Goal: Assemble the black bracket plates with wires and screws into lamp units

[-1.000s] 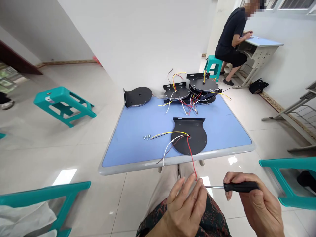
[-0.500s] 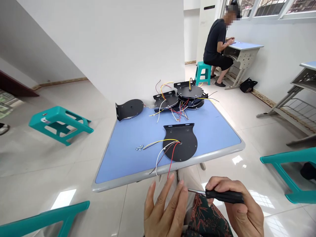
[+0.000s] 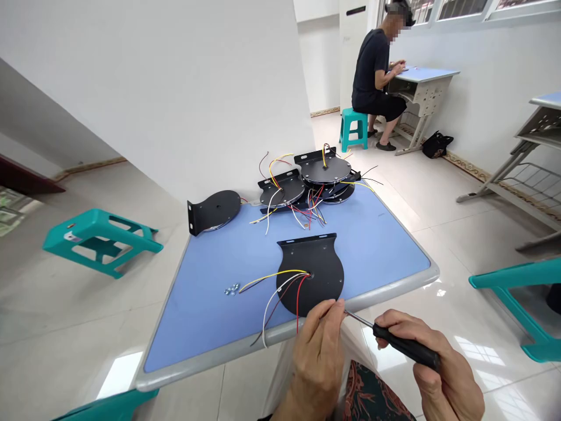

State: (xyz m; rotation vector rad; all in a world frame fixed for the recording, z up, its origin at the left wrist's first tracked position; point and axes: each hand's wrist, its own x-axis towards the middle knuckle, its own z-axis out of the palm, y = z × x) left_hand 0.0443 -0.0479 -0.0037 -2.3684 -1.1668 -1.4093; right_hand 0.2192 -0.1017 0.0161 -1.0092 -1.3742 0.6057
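A black round metal plate (image 3: pixel 316 262) with a bent flange lies near the front edge of the blue table (image 3: pixel 205 318). Yellow, white, brown and red wires (image 3: pixel 272 278) come out of its centre hole. My left hand (image 3: pixel 319 358) reaches up from below, fingers held together and pinched at the plate's near rim. My right hand (image 3: pixel 432 374) is closed round the black handle of a screwdriver (image 3: pixel 405 347). The screwdriver's metal tip sits by my left fingertips at the plate's edge.
A few small screws (image 3: pixel 231 289) lie left of the wires. More wired plates are stacked at the table's far side (image 3: pixel 324 171), one plate (image 3: pixel 215 209) alone at the far left. Teal stools (image 3: pixel 99 240) stand around. A person in black (image 3: pixel 372 64) sits at another desk.
My left hand went from holding the red wire to open, then rose to the plate's near rim with fingers closed. The screwdriver came up to the plate's edge.
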